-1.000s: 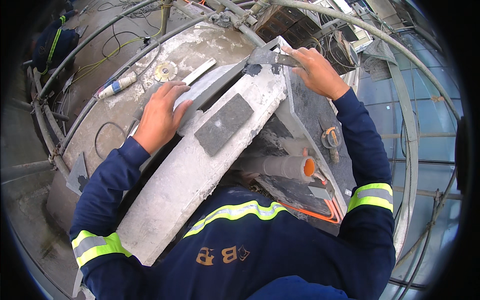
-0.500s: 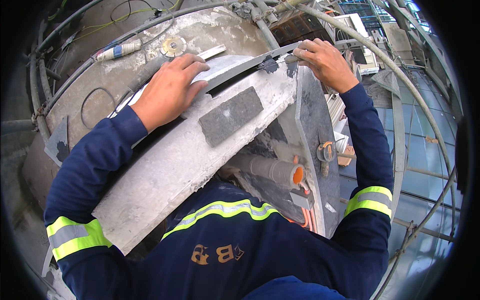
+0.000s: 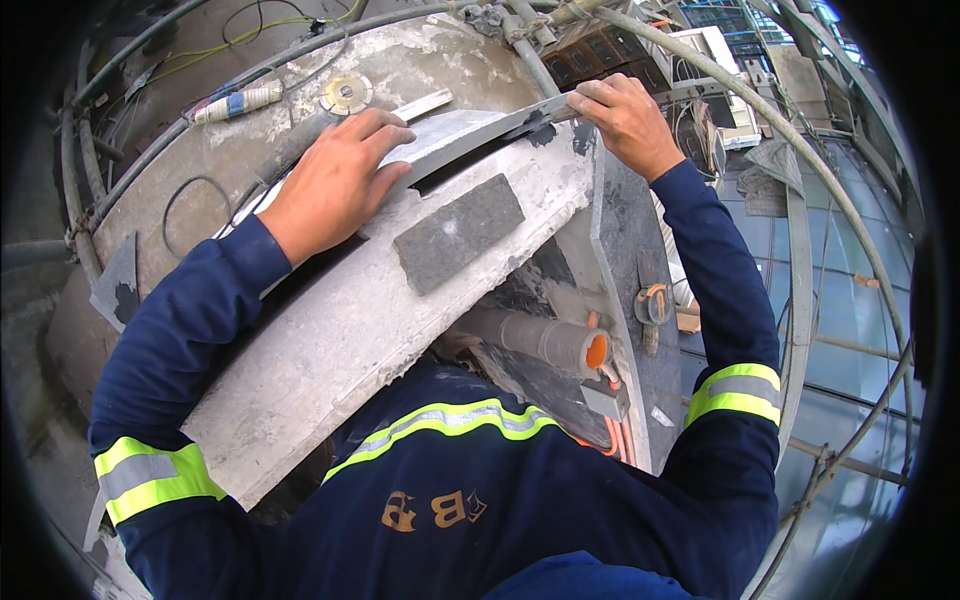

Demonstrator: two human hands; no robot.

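A thin grey stone slab leans along the top of a broad pale ledge, with a dark gap beneath its near edge. At the slab's left part, my left hand is closed over the edge, thumb on the near side and fingers over the top. My right hand grips the slab's far right end between thumb and fingers. On the ledge just below the slab lies a dark grey rectangular stone piece, which neither hand touches. Black smears mark the ledge near my right hand.
A round cutting disc and a tape-wrapped roll lie beyond the slab. Close to my body are a grey pipe with an orange mouth and a tape measure. Scaffold tubes curve around the area.
My right hand has shifted slightly left along with its forearm, still at the slab's right end. My left hand stays in nearly the same place.
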